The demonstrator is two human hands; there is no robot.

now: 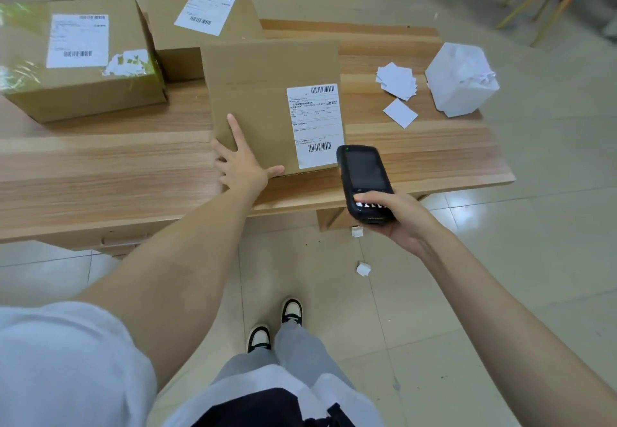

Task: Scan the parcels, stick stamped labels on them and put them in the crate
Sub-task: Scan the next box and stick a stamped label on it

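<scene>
A flat cardboard parcel (pixel 257 99) lies on the wooden table (pixel 100 166) near its front edge, with a white shipping label (pixel 315 124) on its right side. My left hand (pixel 242 162) presses flat on the parcel's near left corner, fingers spread. In my right hand (pixel 400 219) is a black handheld scanner (pixel 364 182), its top end pointing at the lower barcode of that label. Two more labelled parcels sit at the back left: a large taped one (pixel 80 59) and another behind it (pixel 207 15).
Loose white blank labels (pixel 397 84) lie on the right part of the table, beside a white translucent container (pixel 460 79) at the right edge. Scraps of white paper (pixel 362 269) lie on the tiled floor by my feet. Cardboard boxes stand beyond the table.
</scene>
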